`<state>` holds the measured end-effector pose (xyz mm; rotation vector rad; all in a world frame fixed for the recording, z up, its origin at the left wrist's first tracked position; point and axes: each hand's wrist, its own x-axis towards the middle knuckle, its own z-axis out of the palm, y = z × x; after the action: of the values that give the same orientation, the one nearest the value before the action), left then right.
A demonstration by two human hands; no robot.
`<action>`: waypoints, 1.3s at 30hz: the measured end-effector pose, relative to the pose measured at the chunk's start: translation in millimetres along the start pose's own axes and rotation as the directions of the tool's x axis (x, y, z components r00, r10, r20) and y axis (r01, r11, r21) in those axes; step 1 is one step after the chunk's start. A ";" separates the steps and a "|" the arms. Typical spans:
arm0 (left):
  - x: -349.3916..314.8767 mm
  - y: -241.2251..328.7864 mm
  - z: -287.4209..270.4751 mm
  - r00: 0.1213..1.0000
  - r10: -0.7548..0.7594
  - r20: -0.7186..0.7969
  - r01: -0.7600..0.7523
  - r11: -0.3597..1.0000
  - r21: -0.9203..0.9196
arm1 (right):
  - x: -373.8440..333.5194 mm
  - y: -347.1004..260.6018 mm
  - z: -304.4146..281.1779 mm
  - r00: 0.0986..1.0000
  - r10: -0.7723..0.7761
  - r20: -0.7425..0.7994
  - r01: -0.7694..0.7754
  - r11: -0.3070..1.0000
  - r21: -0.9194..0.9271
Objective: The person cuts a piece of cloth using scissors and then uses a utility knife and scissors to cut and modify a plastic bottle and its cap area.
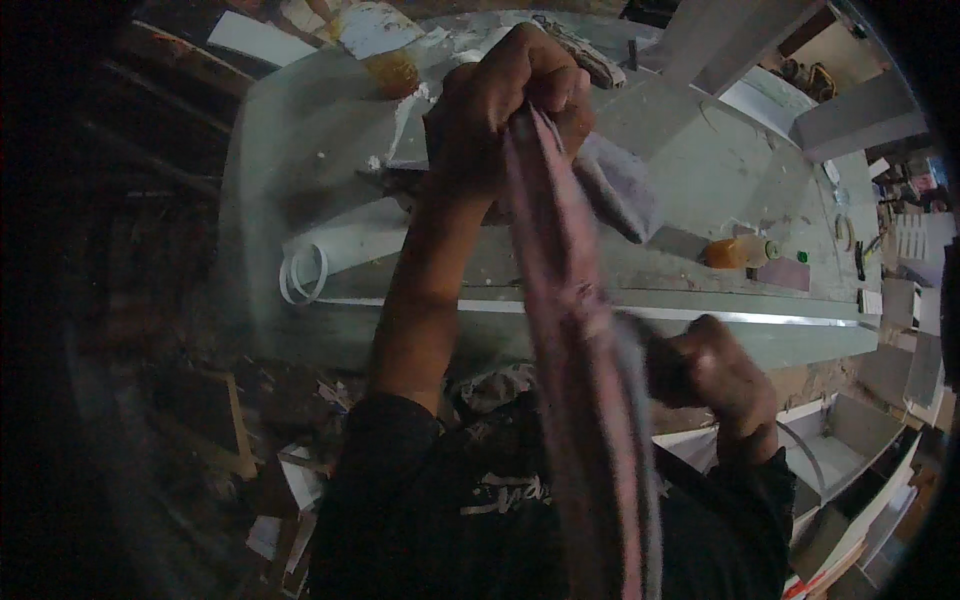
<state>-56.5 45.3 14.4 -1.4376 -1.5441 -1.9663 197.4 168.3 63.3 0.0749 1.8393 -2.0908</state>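
Note:
My left hand (530, 95) is raised over the table, its fingers closed tightly round one end of a long pink and grey cloth (568, 270). From this fist the cloth hangs down in a narrow, folded strip across the front of my dark shirt and runs out at the lower edge. A grey, fuzzy piece of cloth (622, 185) shows behind the same hand; whether it belongs to the strip I cannot tell. Lower and to the right, my right hand (725, 375) is beside the strip's grey edge. Motion blurs its fingers, so its grip is unclear.
On the grey-green table (720, 180) lie a white coiled band (305, 273), a long white strip (760, 317) by the near edge and an orange bottle (735, 252). An amber container (390, 72) stands far left. Pale panels (745, 45) rise far right; an open box (840, 445) is lower right.

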 end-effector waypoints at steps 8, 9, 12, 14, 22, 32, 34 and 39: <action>-2.7 14.5 9.7 0.992 0.111 -0.068 -0.086 0.952 0.294 | 21.1 -55.9 24.8 0.988 0.045 -0.148 -0.085 0.958 -0.275; -2.4 14.3 7.7 0.986 0.145 -0.083 -0.107 0.930 0.351 | 13.0 -48.2 23.2 0.992 0.046 -0.121 -0.081 0.952 -0.296; -6.3 11.9 -10.5 0.997 0.061 -0.048 -0.049 0.975 0.215 | -8.9 -25.3 -7.1 0.984 0.148 -0.097 -0.169 0.951 -0.259; -13.5 15.8 -15.9 0.998 -0.054 0.025 0.051 0.993 0.111 | -13.5 -28.3 -35.1 0.945 0.290 -0.150 -0.319 0.919 -0.233; -16.4 17.2 -19.8 0.999 0.016 0.033 -0.019 0.996 0.091 | 11.2 -39.9 9.2 0.999 -0.038 -0.037 0.028 0.966 -0.257; -15.7 26.1 2.8 0.984 -0.176 -0.014 0.171 0.968 -0.184 | 26.9 -59.9 5.3 0.980 -0.072 0.186 0.138 0.920 -0.367; -11.1 22.3 -10.2 0.998 0.039 -0.041 -0.034 0.993 0.114 | 24.6 -43.8 16.0 0.961 -0.186 0.206 0.245 0.917 -0.316; -16.2 22.4 -18.1 0.979 -0.203 0.024 0.203 0.949 -0.241 | -5.3 -20.1 -32.9 0.996 0.053 0.069 -0.027 0.940 -0.340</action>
<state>-42.8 15.3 15.5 -1.4117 -1.5500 -2.3467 190.2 203.2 78.8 -0.0545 2.1016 -1.6953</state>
